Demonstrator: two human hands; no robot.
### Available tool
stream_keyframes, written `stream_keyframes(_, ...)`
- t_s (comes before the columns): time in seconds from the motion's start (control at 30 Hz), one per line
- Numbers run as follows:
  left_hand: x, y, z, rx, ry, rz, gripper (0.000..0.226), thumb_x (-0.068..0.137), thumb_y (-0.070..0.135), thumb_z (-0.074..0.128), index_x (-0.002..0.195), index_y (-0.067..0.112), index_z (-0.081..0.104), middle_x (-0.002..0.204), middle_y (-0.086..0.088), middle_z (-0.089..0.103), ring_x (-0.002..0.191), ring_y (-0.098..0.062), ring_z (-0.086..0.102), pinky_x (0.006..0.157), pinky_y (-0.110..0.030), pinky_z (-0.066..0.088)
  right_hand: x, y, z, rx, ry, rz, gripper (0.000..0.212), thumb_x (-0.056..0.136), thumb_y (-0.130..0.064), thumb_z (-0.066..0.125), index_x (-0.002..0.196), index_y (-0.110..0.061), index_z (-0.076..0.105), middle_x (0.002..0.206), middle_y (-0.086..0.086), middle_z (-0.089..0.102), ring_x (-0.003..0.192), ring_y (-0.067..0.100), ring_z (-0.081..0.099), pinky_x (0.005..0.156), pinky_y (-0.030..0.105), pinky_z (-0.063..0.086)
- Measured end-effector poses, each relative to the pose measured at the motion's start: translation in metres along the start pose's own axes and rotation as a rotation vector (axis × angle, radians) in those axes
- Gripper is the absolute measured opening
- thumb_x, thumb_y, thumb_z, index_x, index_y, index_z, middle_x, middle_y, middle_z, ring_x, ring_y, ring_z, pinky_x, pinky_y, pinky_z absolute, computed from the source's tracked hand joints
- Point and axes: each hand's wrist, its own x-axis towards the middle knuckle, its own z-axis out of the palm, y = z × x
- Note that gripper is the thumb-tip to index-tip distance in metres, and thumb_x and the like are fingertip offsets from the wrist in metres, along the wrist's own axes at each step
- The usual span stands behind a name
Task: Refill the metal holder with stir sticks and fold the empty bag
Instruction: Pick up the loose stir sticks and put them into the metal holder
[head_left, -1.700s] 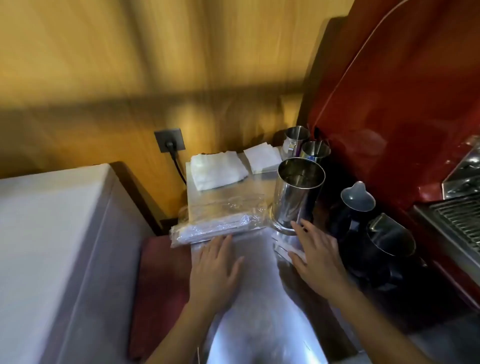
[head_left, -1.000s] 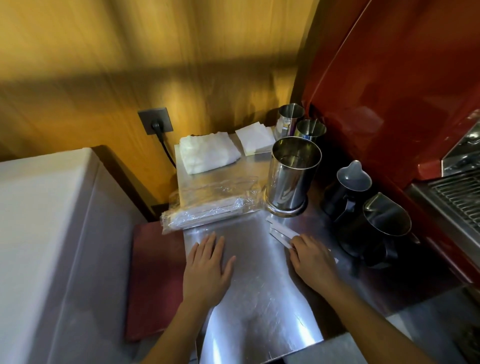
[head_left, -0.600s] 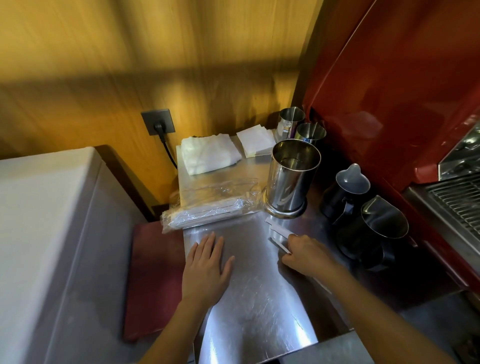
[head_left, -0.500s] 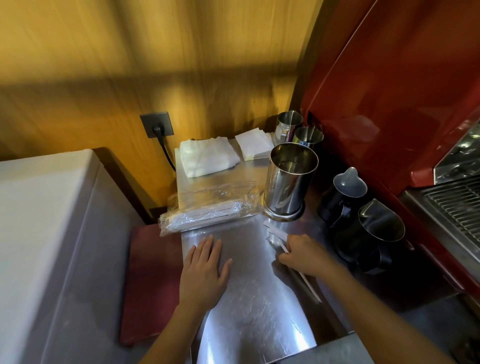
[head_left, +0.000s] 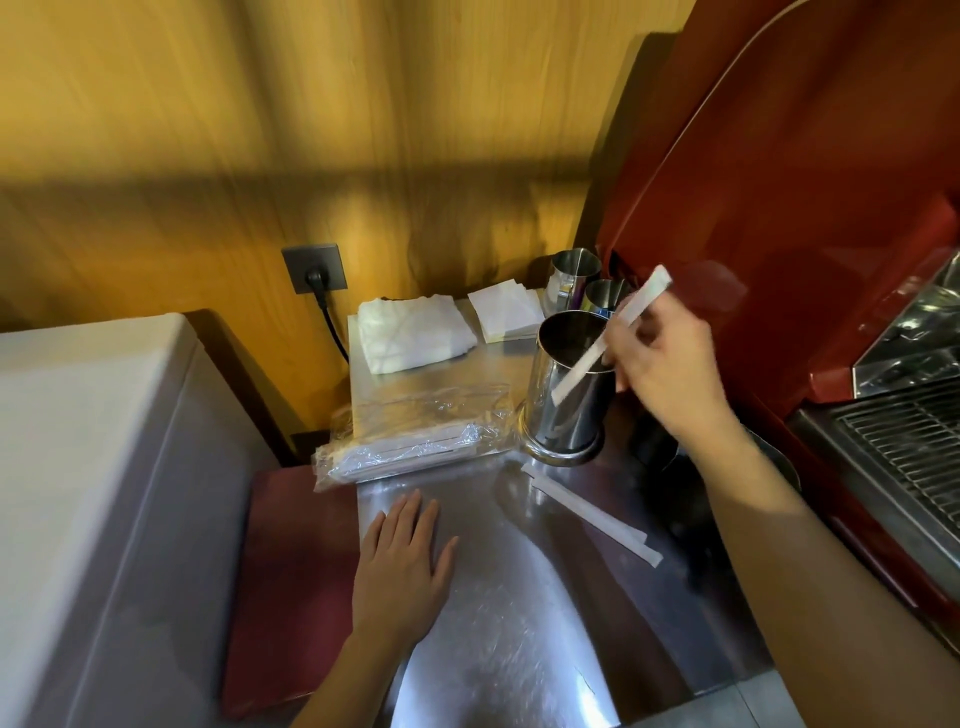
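Item, right hand (head_left: 660, 364): we find its grip pinched on one paper-wrapped stir stick (head_left: 610, 343), held tilted, lower end over the open mouth of the metal holder (head_left: 566, 384), upper end up and to the right.

Item, left hand (head_left: 402, 566): we see it flat, palm down, fingers spread wide, holding nothing, on the steel counter (head_left: 519, 649) at the near side.

Item, metal holder: upright, right of centre; we cannot tell what lies inside.

Item, loose stir sticks (head_left: 592, 514): a few wrapped ones lying on the counter, just near of the holder's base, angled toward the near right.

Item, clear bag (head_left: 415, 441): crumpled plastic with sticks showing inside, lying left of the holder, far of the left hand.

Item, folded white cloth (head_left: 415, 332) and napkin stack (head_left: 506, 314): at the far edge, by the wooden wall.

Item, two small steel cups (head_left: 587, 283): behind the holder, beside the red machine (head_left: 779, 208).

Item, wall socket (head_left: 314, 267): plug inserted, cord hanging.
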Motion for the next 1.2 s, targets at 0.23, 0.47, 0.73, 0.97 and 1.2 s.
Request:
stream_keyframes(0.23, 0.000, -0.002, 0.002, -0.006, -0.009, 0.007, 0.059, 0.091, 0.051, 0.025, 0.120, 0.014, 0.060, 0.128, -0.009, 0.061, 0.120, -0.025, 0.055, 0.105, -0.042, 0.036, 0.038, 0.011, 0.005, -0.262, 0.135, 0.018, 0.023, 0.086, -0.024, 0.048, 0.102, -0.010, 0.056, 0.068, 0.003, 0.056, 0.058, 0.021, 0.052, 0.057, 0.039, 0.043)
stream_keyframes(0.47, -0.001, -0.003, -0.001, -0.028, -0.043, -0.007, 0.055, 0.088, 0.050, 0.031, 0.118, 0.015, 0.061, 0.127, -0.008, 0.062, 0.119, -0.024, 0.056, 0.103, -0.037, 0.028, 0.054, 0.027, 0.026, -0.786, -0.467, 0.155, 0.014, 0.085, -0.028, 0.054, 0.094, -0.018, 0.057, 0.084, 0.003, 0.055, 0.080, 0.027, 0.053, 0.067, 0.033, 0.035)
stream_keyframes(0.73, 0.000, -0.004, -0.003, -0.048, -0.028, 0.008, 0.052, 0.087, 0.048, 0.033, 0.113, 0.015, 0.064, 0.122, -0.009, 0.065, 0.115, -0.024, 0.059, 0.100, -0.036, 0.026, 0.056, 0.023, 0.021, -0.542, -0.262, 0.133, 0.003, 0.085, -0.024, 0.055, 0.086, -0.020, 0.056, 0.078, 0.006, 0.064, 0.075, 0.027, 0.059, 0.065, 0.034, 0.044)
stream_keyframes(0.97, 0.004, -0.007, 0.006, -0.031, 0.002, 0.036, 0.053, 0.084, 0.045, 0.037, 0.117, 0.012, 0.062, 0.127, -0.012, 0.061, 0.119, -0.027, 0.056, 0.100, -0.038, 0.029, -0.016, 0.031, 0.026, -0.263, -0.140, -0.064, 0.008, 0.086, -0.012, 0.053, 0.085, -0.018, 0.058, 0.058, -0.007, 0.055, 0.052, 0.010, 0.051, 0.057, 0.030, 0.042)
stream_keyframes(1.2, 0.005, -0.006, 0.005, -0.035, 0.018, 0.030, 0.053, 0.084, 0.045, 0.037, 0.117, 0.011, 0.061, 0.126, -0.012, 0.062, 0.117, -0.029, 0.057, 0.098, -0.040, 0.032, -0.075, 0.090, 0.054, -0.559, -0.341, 0.093, 0.015, 0.085, -0.023, 0.054, 0.098, -0.016, 0.058, 0.091, 0.011, 0.071, 0.085, 0.035, 0.063, 0.070, 0.039, 0.047)
